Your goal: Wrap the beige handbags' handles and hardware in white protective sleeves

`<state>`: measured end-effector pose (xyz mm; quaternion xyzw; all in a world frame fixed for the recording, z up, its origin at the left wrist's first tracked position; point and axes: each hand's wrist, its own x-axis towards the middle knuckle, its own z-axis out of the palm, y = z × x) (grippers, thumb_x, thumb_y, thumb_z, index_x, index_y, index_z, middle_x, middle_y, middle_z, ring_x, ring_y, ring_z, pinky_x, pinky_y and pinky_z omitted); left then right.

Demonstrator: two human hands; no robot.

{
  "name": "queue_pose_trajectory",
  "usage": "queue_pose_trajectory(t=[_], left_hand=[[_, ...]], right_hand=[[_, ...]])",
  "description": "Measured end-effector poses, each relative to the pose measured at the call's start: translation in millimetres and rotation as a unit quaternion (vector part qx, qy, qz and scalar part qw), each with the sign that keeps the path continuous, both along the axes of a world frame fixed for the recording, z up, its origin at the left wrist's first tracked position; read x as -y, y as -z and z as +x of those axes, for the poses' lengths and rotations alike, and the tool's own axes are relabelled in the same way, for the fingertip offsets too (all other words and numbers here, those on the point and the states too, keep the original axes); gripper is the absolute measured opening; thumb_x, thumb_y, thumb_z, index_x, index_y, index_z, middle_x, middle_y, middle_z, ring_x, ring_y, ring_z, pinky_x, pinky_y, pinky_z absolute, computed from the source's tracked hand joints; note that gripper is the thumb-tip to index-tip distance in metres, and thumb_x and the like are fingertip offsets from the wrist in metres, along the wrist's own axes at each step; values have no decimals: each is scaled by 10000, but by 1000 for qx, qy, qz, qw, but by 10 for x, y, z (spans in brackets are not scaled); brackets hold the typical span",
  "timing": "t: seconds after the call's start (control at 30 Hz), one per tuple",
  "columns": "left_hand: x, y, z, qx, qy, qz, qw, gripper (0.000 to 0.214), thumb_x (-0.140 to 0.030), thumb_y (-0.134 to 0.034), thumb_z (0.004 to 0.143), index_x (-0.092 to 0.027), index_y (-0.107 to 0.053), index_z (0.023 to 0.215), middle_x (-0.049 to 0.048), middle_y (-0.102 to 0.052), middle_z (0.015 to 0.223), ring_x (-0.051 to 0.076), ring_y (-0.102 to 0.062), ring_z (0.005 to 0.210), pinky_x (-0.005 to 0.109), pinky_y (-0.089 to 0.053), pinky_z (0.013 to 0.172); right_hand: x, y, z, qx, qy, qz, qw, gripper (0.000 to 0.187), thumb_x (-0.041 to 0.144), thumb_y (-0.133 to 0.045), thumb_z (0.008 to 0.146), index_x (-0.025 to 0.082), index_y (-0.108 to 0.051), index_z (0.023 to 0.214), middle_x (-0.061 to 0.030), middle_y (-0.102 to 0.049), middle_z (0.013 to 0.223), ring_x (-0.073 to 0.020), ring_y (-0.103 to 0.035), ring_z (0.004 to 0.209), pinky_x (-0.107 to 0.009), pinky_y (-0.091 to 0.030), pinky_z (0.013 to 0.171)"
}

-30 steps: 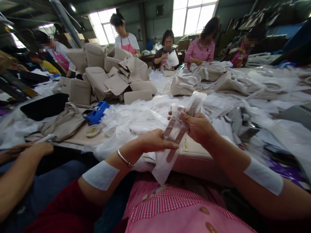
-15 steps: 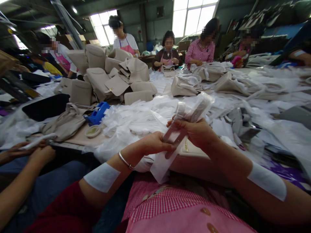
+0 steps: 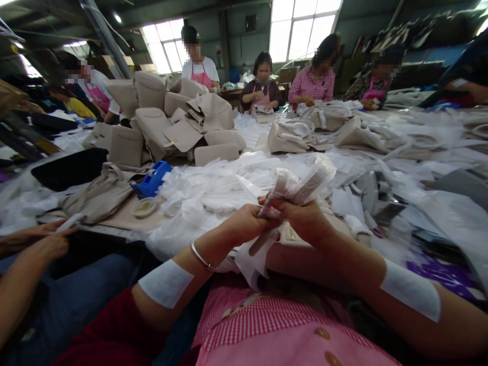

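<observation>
Both hands grip a beige bag strap (image 3: 263, 242) wrapped in thin white plastic film (image 3: 318, 178). My left hand (image 3: 247, 223) is closed around its lower part, where a bare end pokes out below the fingers. Right beside it, my right hand (image 3: 305, 218) pinches the film and strap from the other side, nearly touching the left. Two film-covered lengths rise above the hands. Below them, a beige handbag (image 3: 301, 256) with a gold fitting lies against the table edge, partly hidden by my right forearm. A loose film sheet (image 3: 251, 264) hangs down near my lap.
Beige bags (image 3: 156, 127) are heaped at the back left. White wrapping sheets (image 3: 213, 185) cover the table's middle. At left lie a blue tape dispenser (image 3: 152, 179) and a tape roll (image 3: 144, 207). A neighbour's hands (image 3: 46, 241) work close on my left; several people sit or stand opposite.
My hands have come closer together, and the film between them is now bunched around the strap. The right hand has shifted slightly down. The neighbour's hands at left have moved left.
</observation>
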<state>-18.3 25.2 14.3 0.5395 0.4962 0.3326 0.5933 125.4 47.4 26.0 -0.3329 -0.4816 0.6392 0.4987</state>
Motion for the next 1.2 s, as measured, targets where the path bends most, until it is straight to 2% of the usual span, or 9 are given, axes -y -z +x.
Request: queue_pose_trajectory(t=[0.17, 0.33, 0.4, 0.53, 0.67, 0.77, 0.93, 1.07, 1.2], left_hand=[[-11, -109, 52, 29, -18, 12, 999, 133, -227, -645, 808, -171, -700, 915, 25, -727, 706, 166, -687, 640, 283, -537, 637], [30, -185, -51, -177, 59, 55, 981, 226, -313, -587, 852, -159, -703, 734, 32, -718, 672, 148, -619, 569, 253, -455, 548], [45, -178, -86, -221, 75, 65, 970, 267, -333, -578, 852, -159, -685, 680, 24, -705, 649, 139, -587, 545, 247, -422, 526], [35, -137, -82, -156, 85, 33, 984, 235, -327, -555, 861, -168, -681, 742, 29, -727, 729, 148, -625, 595, 249, -456, 555], [11, -116, -26, -135, 69, 56, 987, 217, -345, -611, 832, -176, -699, 728, 40, -729, 737, 161, -645, 627, 262, -482, 589], [0, -120, 1, -112, 68, 55, 990, 216, -358, -635, 828, -176, -707, 737, 46, -728, 720, 171, -656, 626, 266, -489, 583], [-71, -187, -25, -19, -54, 54, 997, 214, -345, -642, 840, -152, -734, 854, 76, -744, 760, 181, -682, 645, 288, -516, 596], [-143, -260, 14, 32, -176, 98, 979, 240, -370, -743, 762, -135, -717, 718, 70, -733, 720, 161, -654, 621, 258, -483, 551], [-192, -295, 152, 119, -230, 103, 960, 244, -350, -807, 685, -128, -719, 733, 65, -736, 736, 163, -667, 651, 259, -501, 585]], right_hand=[[13, 60, -2, 12, -14, -41, 999, 295, 329, -820, 673, 197, -789, 934, -66, -775, 908, -245, -703, 768, -349, -591, 612], [-155, -117, 145, -83, -121, -77, 986, 431, 495, -810, 687, 182, -758, 979, -96, -761, 1050, -282, -708, 945, -414, -601, 802], [-249, -206, 182, -97, -95, -96, 986, 377, 476, -825, 677, 175, -748, 890, -96, -770, 953, -282, -714, 929, -427, -595, 822], [-246, -191, 107, -54, -19, -64, 996, 233, 292, -882, 626, 168, -717, 735, -37, -735, 698, -207, -706, 703, -357, -590, 720], [-79, -27, -15, -65, 37, -33, 997, 240, 284, -891, 608, 172, -728, 743, -27, -745, 726, -188, -693, 684, -330, -578, 681], [-35, 25, -6, -87, 29, -50, 995, 257, 343, -868, 659, 176, -735, 802, -44, -757, 806, -199, -698, 755, -343, -578, 731], [-1, 51, 144, -44, -11, -34, 998, 357, 505, -789, 734, 223, -704, 934, -31, -721, 986, -182, -655, 866, -299, -546, 740], [162, 126, 205, 99, -4, -19, 995, 327, 512, -720, 798, 187, -690, 814, -21, -655, 770, -150, -577, 692, -258, -465, 600], [264, 93, 207, 228, 12, 102, 968, 287, 438, -665, 839, 181, -715, 721, -15, -613, 660, -141, -495, 612, -274, -379, 571]])
